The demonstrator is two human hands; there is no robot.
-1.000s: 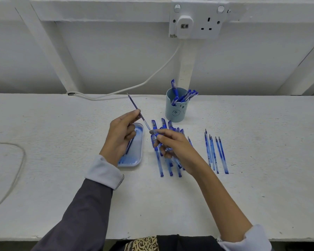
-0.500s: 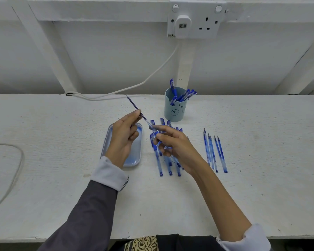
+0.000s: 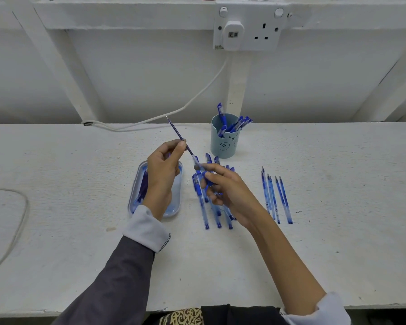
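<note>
Since a second ago the left hand [image 3: 161,181] has swung its wrist a little towards the right hand [image 3: 227,191], baring the left rim of the tray [image 3: 136,174] below it, while both hands stay raised at the same spot. The refill [image 3: 178,134] is pinched between the left thumb and forefinger about halfway along. It is tilted, with its fine tip rising beyond those fingertips, up and away to the left. Its lower end runs down into the clear pen barrel [image 3: 195,160], which lies in line with it. The right hand's fingers are curled round that barrel, with thumb and forefinger closed near its mouth and a blue part showing under them. How far the refill sits inside cannot be told. Directly under the right fingers and palm lies a row of capped pens [image 3: 201,200] on the table [image 3: 338,231], and some dark refills lie in the tray under the left palm. Beyond the right knuckles, well apart, five uncapped pens [image 3: 277,198] lie side by side. Past both sets of fingertips stands a pale blue cup [image 3: 223,146], upright, with more pens [image 3: 234,124] leaning in it.
</note>
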